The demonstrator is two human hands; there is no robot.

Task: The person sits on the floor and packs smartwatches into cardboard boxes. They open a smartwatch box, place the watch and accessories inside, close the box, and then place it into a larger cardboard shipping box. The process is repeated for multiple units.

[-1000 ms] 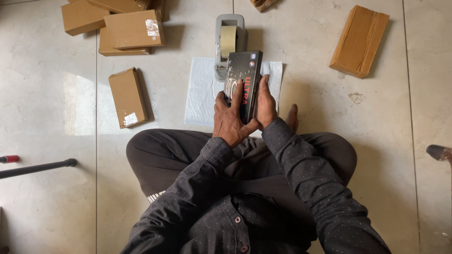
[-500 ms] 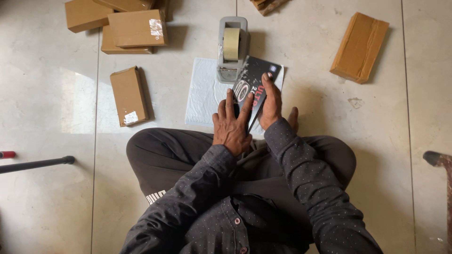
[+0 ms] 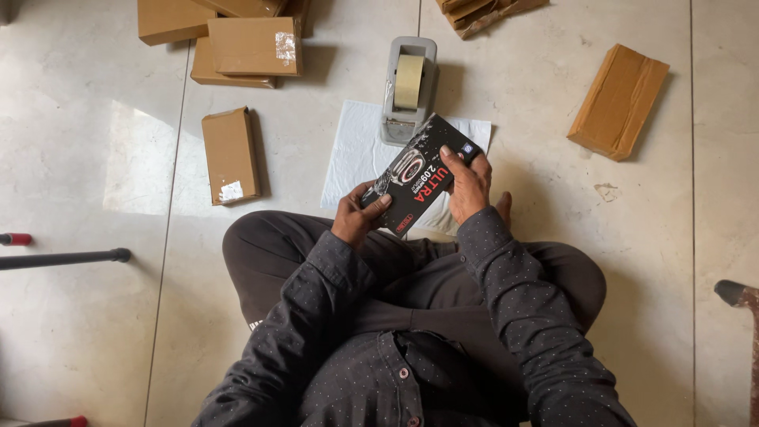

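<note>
I sit cross-legged on a tiled floor and hold a flat black product box (image 3: 419, 172) with a watch picture on it, tilted diagonally above my knees. My left hand (image 3: 356, 215) grips its lower left corner, thumb on the printed face. My right hand (image 3: 468, 186) holds the upper right edge with fingers over the top. Under the box lies a white sheet (image 3: 356, 150) on the floor. A grey tape dispenser (image 3: 409, 88) with a beige tape roll stands just beyond the box.
Several brown cardboard parcels lie around: one at left (image 3: 230, 155), a stack at upper left (image 3: 241, 49), one at upper right (image 3: 618, 100), more at the top edge (image 3: 482, 9). A dark rod with a red end (image 3: 63, 257) lies at left.
The black box has turned from nearly upright to a diagonal, face-up tilt. My left hand has slid down to its lower corner, and my right hand has moved to the upper edge.
</note>
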